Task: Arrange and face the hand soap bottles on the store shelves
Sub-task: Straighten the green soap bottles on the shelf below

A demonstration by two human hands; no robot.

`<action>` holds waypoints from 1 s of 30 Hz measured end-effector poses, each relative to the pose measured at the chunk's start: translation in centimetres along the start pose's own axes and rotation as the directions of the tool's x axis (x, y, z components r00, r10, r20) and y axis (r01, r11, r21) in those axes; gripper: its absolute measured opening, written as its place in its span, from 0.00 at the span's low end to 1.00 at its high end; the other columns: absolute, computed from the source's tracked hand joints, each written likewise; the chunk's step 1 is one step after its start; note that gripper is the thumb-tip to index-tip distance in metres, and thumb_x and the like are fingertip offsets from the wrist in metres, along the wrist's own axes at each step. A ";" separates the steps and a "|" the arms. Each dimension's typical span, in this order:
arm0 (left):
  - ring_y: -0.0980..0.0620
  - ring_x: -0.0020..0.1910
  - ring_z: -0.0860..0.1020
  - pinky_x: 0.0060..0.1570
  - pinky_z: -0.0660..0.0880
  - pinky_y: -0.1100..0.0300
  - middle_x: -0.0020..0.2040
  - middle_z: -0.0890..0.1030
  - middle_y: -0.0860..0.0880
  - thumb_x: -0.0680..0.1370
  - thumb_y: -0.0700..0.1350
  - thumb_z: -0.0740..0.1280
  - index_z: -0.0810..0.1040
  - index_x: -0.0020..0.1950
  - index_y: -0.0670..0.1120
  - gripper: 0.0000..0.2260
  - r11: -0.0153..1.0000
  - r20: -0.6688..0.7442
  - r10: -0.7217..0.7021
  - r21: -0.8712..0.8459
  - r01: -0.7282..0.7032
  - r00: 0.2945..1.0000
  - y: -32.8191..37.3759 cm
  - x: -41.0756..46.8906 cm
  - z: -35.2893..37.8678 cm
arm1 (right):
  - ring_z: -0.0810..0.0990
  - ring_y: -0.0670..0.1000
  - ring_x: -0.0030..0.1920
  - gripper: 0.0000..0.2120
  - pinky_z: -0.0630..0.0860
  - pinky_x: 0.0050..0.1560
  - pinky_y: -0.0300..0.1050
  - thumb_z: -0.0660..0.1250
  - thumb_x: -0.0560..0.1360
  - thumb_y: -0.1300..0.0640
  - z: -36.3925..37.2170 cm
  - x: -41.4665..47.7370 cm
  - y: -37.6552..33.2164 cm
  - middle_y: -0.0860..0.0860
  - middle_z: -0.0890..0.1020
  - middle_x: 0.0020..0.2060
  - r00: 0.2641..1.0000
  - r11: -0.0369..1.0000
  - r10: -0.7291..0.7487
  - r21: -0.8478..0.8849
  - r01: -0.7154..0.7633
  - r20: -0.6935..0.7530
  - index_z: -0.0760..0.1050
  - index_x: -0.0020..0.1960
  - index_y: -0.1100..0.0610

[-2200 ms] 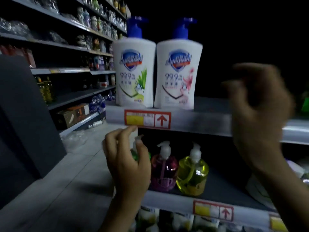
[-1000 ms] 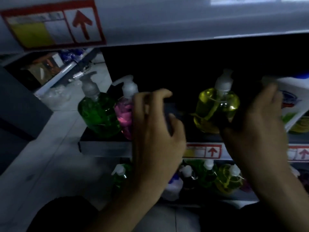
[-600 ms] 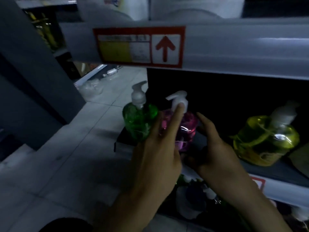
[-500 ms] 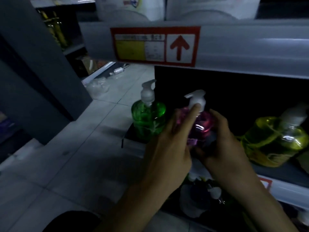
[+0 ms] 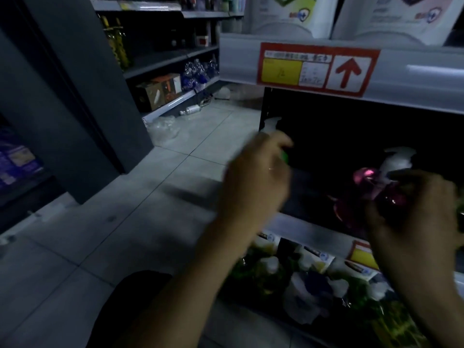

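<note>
Head view, dim and motion-blurred. Left hand (image 5: 256,177) is at the left end of the middle shelf (image 5: 303,228), in front of the green bottle (image 5: 284,156). Only a green sliver and the white pump (image 5: 272,123) show past the fingers. Fingers curl at the bottle's neck, but there is too much blur, so cannot tell if they actually close on it. Right hand (image 5: 414,222) holds the pink bottle (image 5: 364,180), fingers wrapped around its body from the front right. The bottle's white pump top (image 5: 399,159) sticks up above the hand. Pink bottle sits further right on the same shelf, near the front edge, well apart from the green one. Upper shelf rail carries a red-bordered price tag (image 5: 319,69) with a yellow patch and a red up arrow. Two large white bottles (image 5: 278,16) stand on that upper shelf, only their bases in frame. Lower shelf bottles (image 5: 301,285) are green, with white pumps, and blurry. Grey tiled floor (image 5: 150,197) at left, cardboard box (image 5: 158,91) on the far shelving across the aisle.
</note>
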State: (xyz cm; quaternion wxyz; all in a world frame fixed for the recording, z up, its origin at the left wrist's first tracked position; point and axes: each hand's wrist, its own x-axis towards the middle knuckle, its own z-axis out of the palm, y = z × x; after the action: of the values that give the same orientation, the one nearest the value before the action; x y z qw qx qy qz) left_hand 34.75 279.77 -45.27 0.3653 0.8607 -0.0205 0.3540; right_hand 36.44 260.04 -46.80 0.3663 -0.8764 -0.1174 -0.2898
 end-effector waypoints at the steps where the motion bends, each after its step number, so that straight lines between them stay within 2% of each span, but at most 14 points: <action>1: 0.49 0.41 0.78 0.42 0.78 0.49 0.48 0.78 0.49 0.76 0.36 0.62 0.75 0.57 0.48 0.12 0.995 -0.125 -0.100 -0.023 0.098 0.987 -1.3 0.6 -1.6 | 0.71 0.49 0.51 0.21 0.70 0.50 0.47 0.73 0.70 0.62 0.8 -0.3 -0.4 0.56 0.73 0.53 0.997 0.998 -0.064 -0.003 0.064 0.054 0.69 0.60 0.58; 2: 0.49 0.41 0.78 0.42 0.79 0.48 0.49 0.79 0.50 0.77 0.37 0.62 0.74 0.58 0.48 0.11 0.982 -0.200 -0.189 -0.038 0.185 0.962 -3.2 1.3 -3.0 | 0.72 0.47 0.49 0.20 0.68 0.49 0.43 0.72 0.71 0.61 1.6 -0.4 -0.9 0.54 0.75 0.53 0.989 0.996 -0.086 0.017 0.084 0.122 0.70 0.61 0.58; 3: 0.48 0.41 0.79 0.43 0.79 0.49 0.51 0.79 0.50 0.78 0.38 0.63 0.72 0.61 0.48 0.13 0.964 -0.174 -0.263 -0.006 0.266 0.949 -4.7 1.9 -4.5 | 0.74 0.47 0.48 0.21 0.68 0.48 0.40 0.72 0.72 0.59 2.6 -0.4 -1.4 0.52 0.77 0.53 0.978 0.996 -0.083 0.039 0.077 0.193 0.70 0.62 0.58; 5: 0.49 0.38 0.80 0.43 0.79 0.52 0.59 0.78 0.48 0.78 0.40 0.65 0.70 0.67 0.50 0.18 0.920 0.091 -0.386 0.110 0.376 0.918 -7.1 2.6 -5.5 | 0.79 0.50 0.45 0.24 0.69 0.45 0.39 0.72 0.72 0.55 4.9 -0.6 -2.3 0.49 0.80 0.52 0.943 0.999 -0.037 0.042 0.025 0.330 0.69 0.65 0.57; 7: 0.51 0.32 0.80 0.45 0.80 0.53 0.64 0.76 0.46 0.78 0.42 0.67 0.68 0.71 0.51 0.22 0.902 0.381 -0.426 0.105 0.419 0.821 -8.6 2.7 -5.2 | 0.82 0.55 0.48 0.27 0.72 0.44 0.41 0.73 0.72 0.50 6.8 -0.6 -2.8 0.51 0.83 0.52 0.918 1.000 0.000 0.021 -0.009 0.397 0.69 0.66 0.56; 9: 0.50 0.30 0.80 0.52 0.78 0.50 0.66 0.74 0.45 0.77 0.42 0.68 0.66 0.72 0.51 0.25 0.885 0.528 -0.426 0.074 0.459 0.735 -9.4 2.8 -5.1 | 0.81 0.59 0.53 0.29 0.77 0.47 0.49 0.72 0.71 0.45 8.4 -0.5 -3.0 0.54 0.84 0.52 0.907 1.000 0.015 -0.021 -0.007 0.420 0.67 0.67 0.53; 11: 0.47 0.32 0.81 0.55 0.77 0.50 0.63 0.78 0.45 0.77 0.43 0.69 0.67 0.71 0.52 0.24 0.888 0.580 -0.393 0.037 0.459 0.714 -9.4 3.1 -4.6 | 0.81 0.61 0.54 0.29 0.79 0.48 0.55 0.71 0.70 0.42 9.7 -0.4 -2.9 0.55 0.84 0.51 0.910 0.999 0.022 -0.035 -0.008 0.415 0.65 0.66 0.51; 14: 0.48 0.33 0.81 0.49 0.76 0.56 0.51 0.84 0.47 0.77 0.43 0.68 0.71 0.68 0.51 0.19 0.921 0.590 -0.323 0.015 0.390 0.740 -8.9 3.3 -3.3 | 0.82 0.63 0.50 0.27 0.79 0.45 0.57 0.70 0.71 0.43 10.7 0.3 -2.8 0.57 0.84 0.48 0.927 0.999 0.033 -0.020 -0.028 0.373 0.65 0.64 0.52; 16: 0.49 0.31 0.81 0.46 0.76 0.58 0.47 0.85 0.47 0.77 0.43 0.68 0.72 0.66 0.51 0.18 0.930 0.556 -0.317 0.023 0.367 0.768 -8.7 3.5 -2.6 | 0.82 0.64 0.48 0.25 0.79 0.43 0.57 0.69 0.72 0.44 11.2 0.9 -2.6 0.58 0.84 0.46 0.934 0.999 0.035 -0.031 -0.026 0.357 0.66 0.62 0.54; 19: 0.53 0.28 0.80 0.43 0.76 0.60 0.46 0.84 0.47 0.78 0.43 0.67 0.71 0.67 0.51 0.18 0.938 0.510 -0.311 0.032 0.344 0.802 -8.3 3.7 -1.4 | 0.81 0.65 0.46 0.21 0.78 0.41 0.57 0.68 0.75 0.47 11.9 1.6 -2.3 0.60 0.82 0.44 0.937 0.999 0.006 -0.036 0.007 0.348 0.66 0.61 0.56; 22: 0.57 0.25 0.79 0.38 0.75 0.63 0.47 0.83 0.48 0.79 0.44 0.65 0.71 0.68 0.50 0.17 0.943 0.445 -0.316 0.046 0.331 0.838 -8.1 3.7 0.0 | 0.81 0.65 0.47 0.20 0.78 0.43 0.57 0.66 0.76 0.49 12.4 2.2 -2.1 0.60 0.83 0.46 0.945 1.000 0.020 -0.017 -0.015 0.327 0.67 0.64 0.56; 26: 0.56 0.25 0.79 0.34 0.74 0.65 0.49 0.82 0.52 0.80 0.46 0.64 0.69 0.70 0.52 0.19 0.942 0.450 -0.323 0.067 0.329 0.832 -8.1 3.7 0.2 | 0.81 0.65 0.49 0.22 0.79 0.44 0.57 0.64 0.77 0.47 12.5 1.9 -1.9 0.60 0.83 0.49 0.949 0.998 0.049 -0.058 -0.032 0.313 0.66 0.67 0.54; 28: 0.55 0.27 0.80 0.33 0.76 0.65 0.50 0.82 0.51 0.79 0.46 0.64 0.69 0.70 0.52 0.18 0.947 0.445 -0.309 0.064 0.314 0.841 -8.2 3.4 -0.1 | 0.80 0.64 0.51 0.21 0.79 0.44 0.55 0.64 0.78 0.49 12.0 1.3 -2.4 0.59 0.82 0.51 0.968 0.998 0.019 -0.058 -0.004 0.248 0.67 0.67 0.56; 30: 0.51 0.32 0.81 0.33 0.78 0.62 0.49 0.83 0.50 0.79 0.45 0.65 0.74 0.65 0.51 0.14 0.943 0.293 -0.332 0.088 0.321 0.897 -8.7 3.1 -0.6 | 0.80 0.60 0.51 0.17 0.78 0.44 0.51 0.63 0.78 0.53 11.0 0.4 -3.1 0.57 0.82 0.52 0.986 0.998 -0.061 0.019 0.059 0.153 0.70 0.65 0.58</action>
State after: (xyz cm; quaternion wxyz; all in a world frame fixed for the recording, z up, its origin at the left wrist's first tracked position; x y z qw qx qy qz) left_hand 39.22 287.24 -48.40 0.3956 0.9027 0.0750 0.1516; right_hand 40.08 270.03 -51.01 0.3536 -0.8895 -0.1736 -0.2317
